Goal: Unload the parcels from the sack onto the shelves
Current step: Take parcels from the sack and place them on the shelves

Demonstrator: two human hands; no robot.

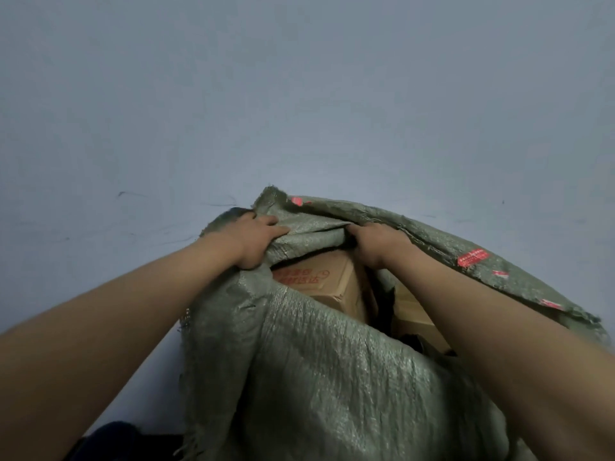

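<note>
A large green woven sack (332,361) stands on the pale floor, its mouth pulled open toward me. My left hand (256,239) grips the sack's far rim on the left, fingers curled over the fabric. My right hand (376,242) grips the rim just to the right, fingertips hidden under a fold. Inside lies a brown cardboard parcel (329,281) with red print on top. A second cardboard parcel (416,314) shows beside it, partly hidden by my right forearm.
Pale grey floor (299,94) fills the upper view, with a few dark scuff marks. Red labels (472,256) are stuck on the sack's right flap. A dark shape (109,437) sits at the bottom left edge. No shelves are in view.
</note>
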